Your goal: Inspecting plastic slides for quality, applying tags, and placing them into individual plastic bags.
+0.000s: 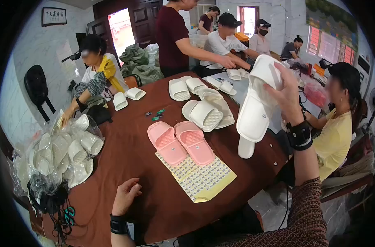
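Note:
My right hand point(287, 88), raised at the right, grips a pair of white slide slippers point(253, 113) by their straps. One slipper faces me with a small round sticker on its insole; the other is mostly hidden behind it. Low over the table's near side, my left hand point(128, 194) is loosely curled, thumb and fingers slightly apart, with nothing visible in it. To its right, two pink slide slippers point(181, 144) lie side by side, each with a round sticker. Their heels rest on a yellow sheet of small round stickers point(208, 181).
More white slippers point(204, 111) lie across the brown-covered table point(126, 156). Plastic bags of white slippers point(64, 152) crowd its left end, near teal scissors point(69, 215). Small green packets point(158, 114) lie mid-table. Co-workers sit or stand around; one point(335, 119) is close on my right.

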Tool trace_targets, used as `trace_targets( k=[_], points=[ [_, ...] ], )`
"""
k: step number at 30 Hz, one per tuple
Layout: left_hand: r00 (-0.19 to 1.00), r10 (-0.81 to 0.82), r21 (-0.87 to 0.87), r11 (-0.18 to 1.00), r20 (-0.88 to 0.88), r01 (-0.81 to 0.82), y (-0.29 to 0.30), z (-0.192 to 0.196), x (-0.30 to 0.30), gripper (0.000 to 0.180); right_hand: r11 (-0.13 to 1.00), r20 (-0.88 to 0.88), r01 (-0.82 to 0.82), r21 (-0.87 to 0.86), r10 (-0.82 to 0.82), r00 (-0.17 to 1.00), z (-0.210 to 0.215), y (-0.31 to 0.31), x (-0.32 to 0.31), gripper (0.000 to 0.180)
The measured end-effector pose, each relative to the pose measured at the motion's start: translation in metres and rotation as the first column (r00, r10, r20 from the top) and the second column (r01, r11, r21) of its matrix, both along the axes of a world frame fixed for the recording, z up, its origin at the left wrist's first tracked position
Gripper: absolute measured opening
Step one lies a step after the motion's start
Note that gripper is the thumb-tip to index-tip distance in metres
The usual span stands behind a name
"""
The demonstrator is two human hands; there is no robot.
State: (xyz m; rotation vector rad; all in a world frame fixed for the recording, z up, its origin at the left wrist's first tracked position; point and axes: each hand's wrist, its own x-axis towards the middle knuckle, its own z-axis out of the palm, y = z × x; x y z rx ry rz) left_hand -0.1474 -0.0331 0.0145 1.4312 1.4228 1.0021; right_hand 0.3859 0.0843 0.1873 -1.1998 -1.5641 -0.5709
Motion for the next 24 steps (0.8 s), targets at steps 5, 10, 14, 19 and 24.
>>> trace_targets(
  k=[5, 10, 14, 19, 24],
  points=[
    [1.000, -0.010, -0.008, 1.000, -0.019, 0.010, 0.003, -0.002, -0.002, 0.036, 0.999, 0.033, -0.045, 0.009, 0.044, 0.998, -0.027, 0.023, 0.022, 0.068],
    [1.000, -0.003, -0.025, 1.000, -0.010, 0.003, 0.003, -0.004, -0.004, 0.036, 0.996, -0.132, -0.082, -0.046, 0.075, 0.988, -0.024, 0.020, 0.003, 0.069],
    [1.000, 0.000, -0.031, 1.000, -0.001, 0.000, 0.003, -0.002, -0.002, 0.035, 0.997, -0.118, -0.078, -0.010, 0.076, 0.990, -0.025, 0.029, 0.008, 0.069],
    [0.999, -0.010, -0.020, 1.000, -0.052, 0.009, 0.004, -0.001, -0.002, 0.035, 0.993, 0.142, 0.062, -0.097, -0.047, 0.989, -0.047, 0.033, 0.011, 0.065],
    [0.998, -0.014, -0.022, 1.000, -0.065, 0.013, 0.005, 0.000, -0.001, 0.034, 0.896, 0.388, 0.220, -0.385, -0.059, 0.920, -0.084, 0.025, 0.022, 0.065]
  ],
)
